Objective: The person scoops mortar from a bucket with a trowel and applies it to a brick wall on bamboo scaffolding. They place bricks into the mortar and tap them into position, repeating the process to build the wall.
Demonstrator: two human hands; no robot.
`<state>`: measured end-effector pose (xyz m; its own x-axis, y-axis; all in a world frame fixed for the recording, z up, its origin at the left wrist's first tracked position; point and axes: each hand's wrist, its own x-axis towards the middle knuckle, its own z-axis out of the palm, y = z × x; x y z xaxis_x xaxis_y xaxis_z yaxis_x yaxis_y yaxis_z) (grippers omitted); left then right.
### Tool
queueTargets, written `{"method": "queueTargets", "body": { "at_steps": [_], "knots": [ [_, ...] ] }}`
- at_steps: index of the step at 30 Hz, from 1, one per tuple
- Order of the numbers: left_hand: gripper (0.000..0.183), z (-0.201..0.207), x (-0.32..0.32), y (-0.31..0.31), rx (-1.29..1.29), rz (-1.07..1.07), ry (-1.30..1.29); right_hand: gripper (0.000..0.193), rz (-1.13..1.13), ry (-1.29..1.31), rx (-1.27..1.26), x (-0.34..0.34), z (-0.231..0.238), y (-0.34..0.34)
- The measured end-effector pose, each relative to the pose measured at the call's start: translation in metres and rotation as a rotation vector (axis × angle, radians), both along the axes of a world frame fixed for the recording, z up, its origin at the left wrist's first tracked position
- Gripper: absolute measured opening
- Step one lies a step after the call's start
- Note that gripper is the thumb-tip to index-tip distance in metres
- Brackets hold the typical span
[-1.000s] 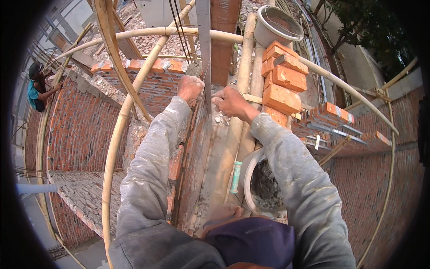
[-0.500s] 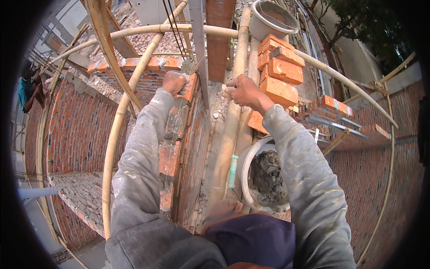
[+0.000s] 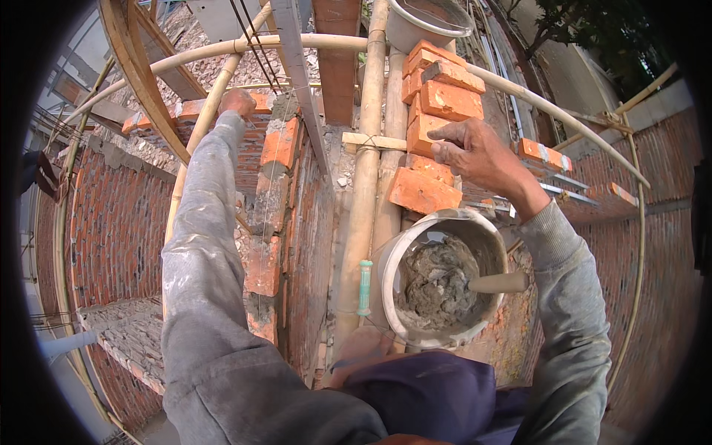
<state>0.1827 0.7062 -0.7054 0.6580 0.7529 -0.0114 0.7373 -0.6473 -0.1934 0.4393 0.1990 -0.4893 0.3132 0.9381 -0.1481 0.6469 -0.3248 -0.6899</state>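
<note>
My left hand [image 3: 237, 102] is closed in a fist against the slanting bamboo pole [image 3: 215, 98]; its fingers are mostly hidden, so what it grips does not show. Over the stack of orange bricks [image 3: 451, 101], my right hand [image 3: 480, 153] holds nothing, with thumb and forefinger apart. Its fingertips are close to a brick [image 3: 424, 135] at the near side of the stack, and contact cannot be made out. Nearer me stands a bucket [image 3: 393, 300] of wet mortar [image 3: 437, 285], with a tool handle [image 3: 498, 282] sticking out. To its left is a green-handled tool [image 3: 365, 288].
An unfinished brick wall [image 3: 265, 265] runs ahead under my left arm. Bamboo poles [image 3: 366, 200] lie lengthwise beside it, crossed by a short wooden strip [image 3: 374, 141]. A curved bamboo rail [image 3: 326, 42] spans the far side. Another bucket [image 3: 397, 30] stands beyond the bricks.
My left hand has moved left from above the wall top to the slanting pole. My right hand has shifted right and nearer to the bricks, uncovering the mortar bucket and the handle in it.
</note>
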Motion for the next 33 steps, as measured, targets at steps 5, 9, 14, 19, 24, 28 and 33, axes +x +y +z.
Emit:
{"method": "queueTargets", "body": {
  "at_steps": [5, 9, 14, 19, 24, 28, 33],
  "knots": [
    [0.024, 0.023, 0.035, 0.000, -0.065, 0.307, -0.385, 0.045, -0.111, -0.030, -0.007, 0.033, -0.001, -0.085],
    [0.029, 0.026, 0.067, 0.007, 0.015, 0.283, -0.361, 0.045, -0.221, -0.001, -0.068, 0.051, -0.007, -0.136],
    [0.030, 0.019, 0.098, 0.025, 0.025, 0.259, -0.376, 0.045, -0.353, 0.099, -0.111, 0.056, -0.016, -0.156],
    [0.035, 0.016, 0.129, 0.044, 0.102, 0.076, -0.441, 0.048, -0.324, 0.109, -0.107, 0.063, -0.020, -0.139],
    [0.031, 0.022, 0.138, 0.042, -0.569, -0.077, -0.933, 0.051, -0.251, 0.113, -0.035, 0.067, -0.021, -0.111],
    [0.026, 0.034, 0.129, 0.040, -1.123, -0.136, -1.063, 0.054, -0.209, 0.143, -0.041, 0.074, -0.025, -0.082],
    [0.028, 0.035, 0.133, 0.040, -1.378, -0.193, -0.964, 0.049, -0.204, 0.119, -0.018, 0.082, -0.034, -0.027]
  ]
}}
